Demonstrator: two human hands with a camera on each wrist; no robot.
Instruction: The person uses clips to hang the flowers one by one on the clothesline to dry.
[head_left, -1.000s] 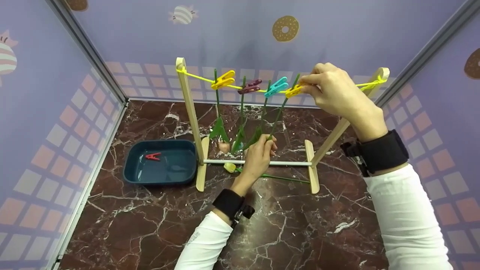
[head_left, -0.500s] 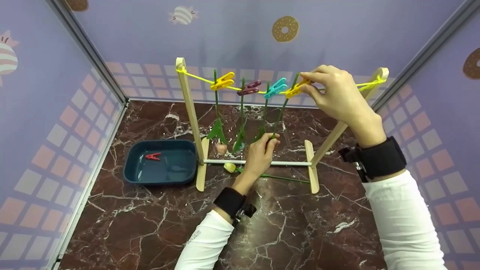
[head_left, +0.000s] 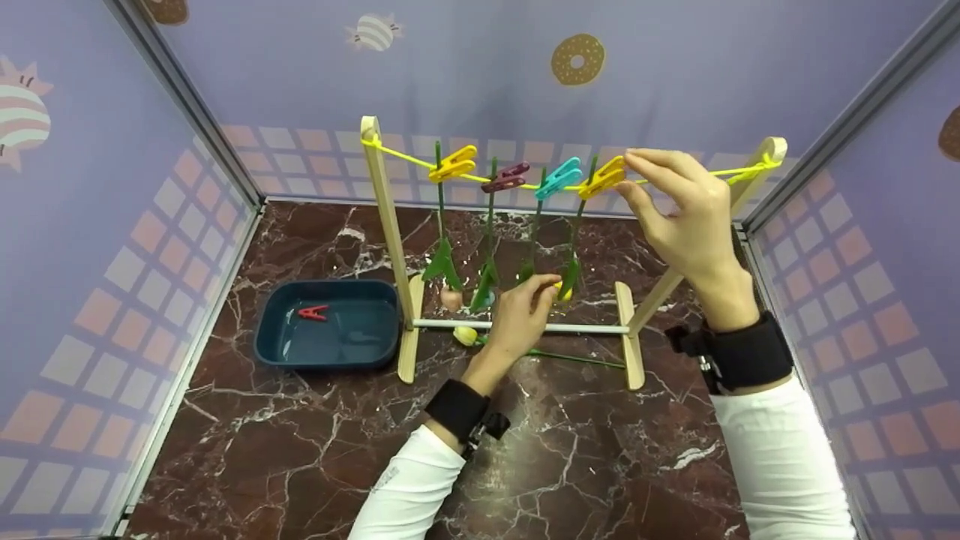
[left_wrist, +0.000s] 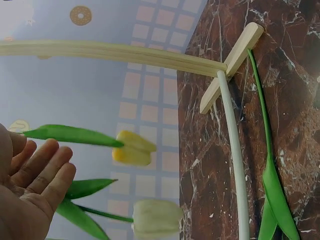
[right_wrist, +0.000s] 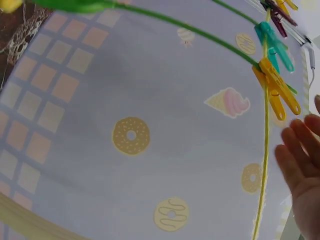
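Observation:
Four stems hang head down from a yellow line, so several tulips are clipped there. At the right end of the row, a yellow clothespin point(head_left: 602, 178) clamps the stem of a yellow tulip point(left_wrist: 134, 148). My right hand point(head_left: 686, 206) is just right of that clothespin; the right wrist view shows its fingers point(right_wrist: 300, 145) extended and apart from it. Beside the yellow tulip's leaf, my left hand point(head_left: 523, 315) has loosely extended fingers, gripping nothing visible. Further left hang a turquoise clothespin point(head_left: 559, 178), a maroon clothespin point(head_left: 507, 178) and another yellow clothespin point(head_left: 453, 164). A white tulip point(left_wrist: 157, 218) hangs near my left hand.
A wooden stand point(head_left: 388, 225) holds the line, with a white bar point(head_left: 585, 328) low across it. On the marbled surface lies another pale yellow tulip point(head_left: 466, 335). A dark blue basin point(head_left: 328, 358) with a red clothespin point(head_left: 313, 313) stands left. Patterned walls enclose three sides.
My right hand has let go of the right yellow clothespin and drawn slightly right. My left fingers have released the yellow tulip, which now hangs straighter, its bloom showing. The head view has shifted slightly.

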